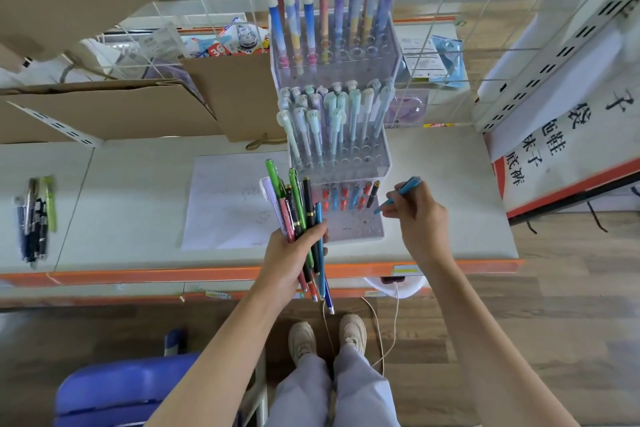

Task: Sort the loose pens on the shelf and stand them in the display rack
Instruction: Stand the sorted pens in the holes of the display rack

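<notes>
Left hand [294, 250] grips a bundle of pens [301, 215] over the shelf's [138, 191] front edge. Right hand [415, 215] pinches a blue pen [398, 194], tip down at the display rack's [346, 229] lowest tier, seemingly above a hole. More loose pens [34, 218] lie far left.

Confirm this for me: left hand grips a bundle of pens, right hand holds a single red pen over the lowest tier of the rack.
Not quite. The head view shows the pen in the right hand is blue, not red. The rest holds: the left hand grips the bundle of pens, over the rack.
</notes>
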